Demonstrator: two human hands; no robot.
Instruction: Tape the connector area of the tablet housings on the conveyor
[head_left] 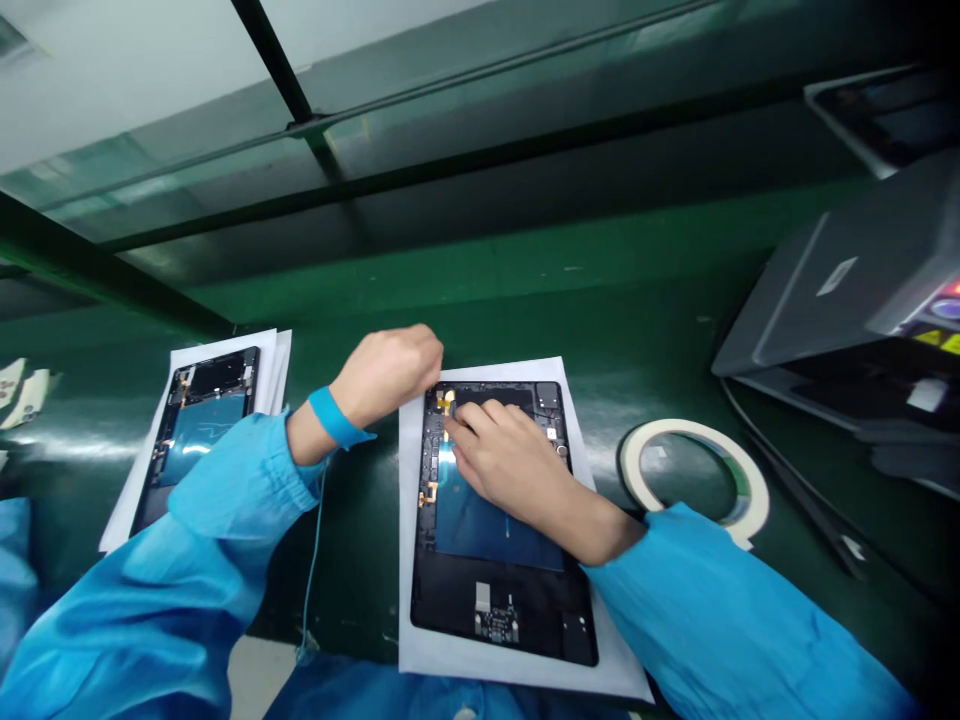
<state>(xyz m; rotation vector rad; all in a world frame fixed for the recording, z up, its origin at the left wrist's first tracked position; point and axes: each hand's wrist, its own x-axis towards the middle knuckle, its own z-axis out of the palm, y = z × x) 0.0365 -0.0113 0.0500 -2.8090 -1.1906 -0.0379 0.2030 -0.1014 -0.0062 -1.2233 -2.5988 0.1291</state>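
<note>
An opened tablet (499, 610) lies on white sheets (420, 655), showing its circuit board, a large blue battery (495, 530) and orange ribbon cables (429, 494). My left hand (394, 365) is closed at the tablet's top left corner; its fingertips are hidden, and I cannot see what they hold, if anything. Over the upper part of the tablet, my right hand (514, 465) has its fingers bent and drawn together, tips beside the upper ribbon cable. Whatever it pinches there is too small to make out. A blue wrist strap (337, 418) with a cord circles my left wrist.
A second opened tablet (202, 425) rests on white sheets at the left. Right of my work lies a roll of cream tape (637, 460). A grey machine (840, 290) with a cable stands farther right on the green table (525, 300). Another blue sleeve (15, 560) shows at the left edge.
</note>
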